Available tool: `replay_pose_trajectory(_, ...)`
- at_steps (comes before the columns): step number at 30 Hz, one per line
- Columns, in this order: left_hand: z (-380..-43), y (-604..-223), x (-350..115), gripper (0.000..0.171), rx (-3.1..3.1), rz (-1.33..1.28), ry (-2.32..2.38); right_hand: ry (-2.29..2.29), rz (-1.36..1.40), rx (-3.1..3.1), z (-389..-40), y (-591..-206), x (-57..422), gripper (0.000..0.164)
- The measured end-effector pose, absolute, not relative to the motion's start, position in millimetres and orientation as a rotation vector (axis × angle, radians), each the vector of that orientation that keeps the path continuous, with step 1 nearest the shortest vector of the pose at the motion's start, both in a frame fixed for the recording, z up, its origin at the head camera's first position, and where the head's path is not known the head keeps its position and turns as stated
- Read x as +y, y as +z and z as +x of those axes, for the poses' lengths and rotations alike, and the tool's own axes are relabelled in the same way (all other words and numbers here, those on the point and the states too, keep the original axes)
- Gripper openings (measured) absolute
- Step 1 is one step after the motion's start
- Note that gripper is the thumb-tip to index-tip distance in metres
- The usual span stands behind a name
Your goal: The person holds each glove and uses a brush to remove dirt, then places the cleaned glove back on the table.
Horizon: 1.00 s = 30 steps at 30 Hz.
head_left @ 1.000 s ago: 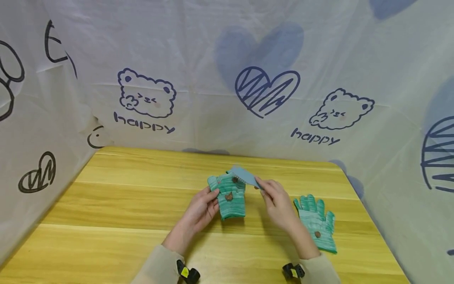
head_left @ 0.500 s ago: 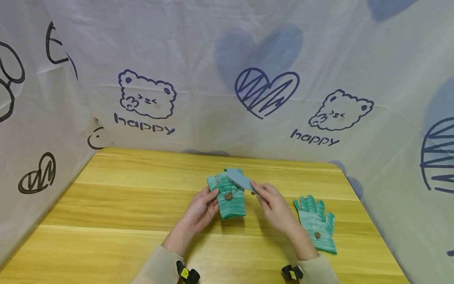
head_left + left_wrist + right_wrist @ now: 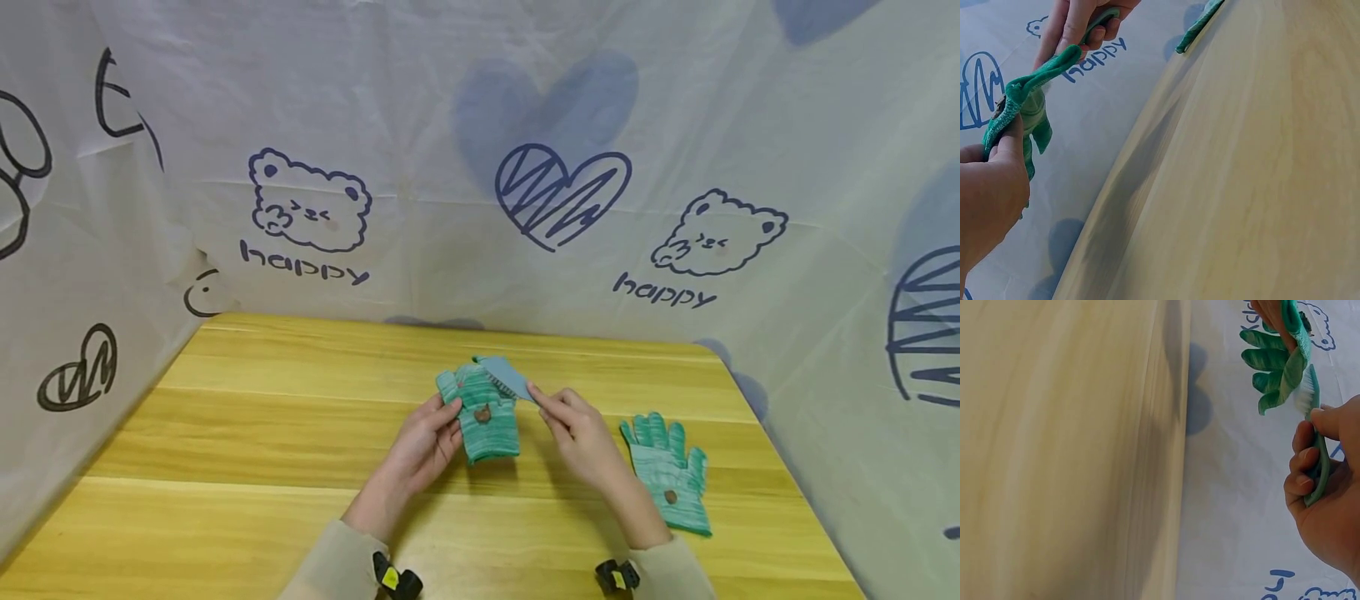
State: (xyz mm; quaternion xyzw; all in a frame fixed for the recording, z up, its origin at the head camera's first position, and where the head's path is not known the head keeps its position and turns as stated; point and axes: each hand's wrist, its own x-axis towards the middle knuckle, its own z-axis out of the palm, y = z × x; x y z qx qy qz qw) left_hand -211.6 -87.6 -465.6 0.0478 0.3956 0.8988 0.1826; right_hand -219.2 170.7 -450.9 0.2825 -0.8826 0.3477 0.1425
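Note:
A green-and-white knitted glove is raised over the table, its side pinched between the thumb and fingers of my left hand. On it shows a brown stain. My right hand grips a blue-grey brush by its handle, with the bristles against the glove near its fingers. In the right wrist view the white bristles meet the glove, whose fingers hang loose. The brush covers part of the glove in the head view.
A second green glove with a brown spot lies flat on the wooden table, right of my right forearm. White cloth with printed bears and hearts hangs behind and at both sides.
The brush has shifted slightly left over the glove and now covers a dark spot that showed near the glove's fingers. My left hand and the second glove have hardly moved.

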Motion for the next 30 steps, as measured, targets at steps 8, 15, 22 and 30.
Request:
replay_pose_trajectory(8,-211.8,-467.5,-88.6,0.047,1.119,0.111,2.544,1.016,0.727,-2.522,-220.2,-449.8,174.9,0.042)
replay_pose_trajectory(15,-211.9,-466.0,-88.7,0.047,1.114,0.112,2.552,1.039,0.695,-2.429,-223.0,-448.9,178.5,0.042)
replay_pose_trajectory(22,-212.1,-465.5,-88.6,0.045,1.113,0.101,2.549,1.004,0.747,-2.591,-220.5,-448.1,178.1,0.043)
replay_pose_trajectory(30,-212.2,-466.1,-87.9,0.045,1.095,0.099,2.557,1.014,0.754,-2.618,-219.1,-449.1,177.0,0.042)
